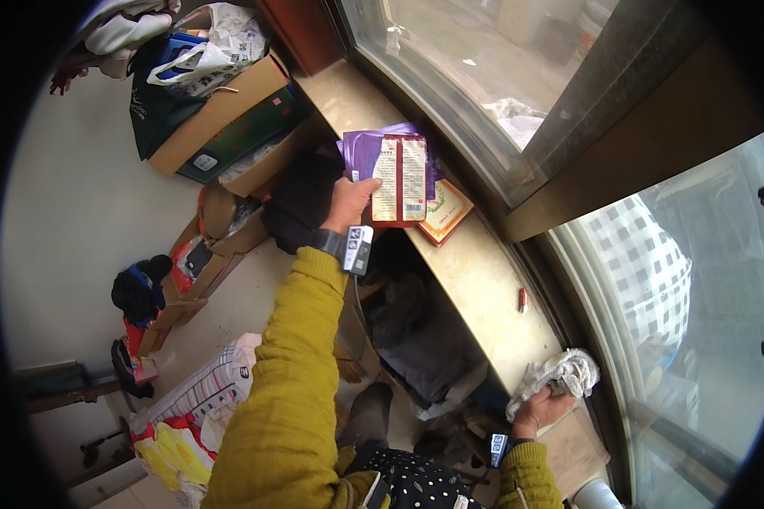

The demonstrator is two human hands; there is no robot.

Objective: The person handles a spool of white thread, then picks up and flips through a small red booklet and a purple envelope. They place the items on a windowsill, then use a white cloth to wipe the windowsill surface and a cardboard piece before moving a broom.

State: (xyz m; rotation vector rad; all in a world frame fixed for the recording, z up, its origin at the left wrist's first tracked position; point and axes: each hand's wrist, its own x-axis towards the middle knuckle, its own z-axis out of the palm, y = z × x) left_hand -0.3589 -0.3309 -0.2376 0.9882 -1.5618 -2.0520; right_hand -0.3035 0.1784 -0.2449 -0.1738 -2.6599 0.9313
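My left hand [350, 200] grips the near edge of a dark red flat packet [399, 184] with cream printed panels, its thumb on top. Purple flat packets [361, 153] lie against it from beneath and behind. Partly covered by these is a cream and orange booklet or box [447, 210] on the stone windowsill [455, 270]. At the sill's near end, my right hand [543, 410] holds a crumpled whitish cloth [560, 375] against the surface. A small red battery-like cylinder [523, 300] lies on the sill between my two hands.
A sliding window frame [516, 191] borders the sill. Beyond my right hand are a wooden board [576, 448] and a white cylinder [597, 495]. Dark cloth [420, 337] hangs or lies below the sill. Cardboard boxes [223, 114] and a plastic bag [229, 51] stand on the left.
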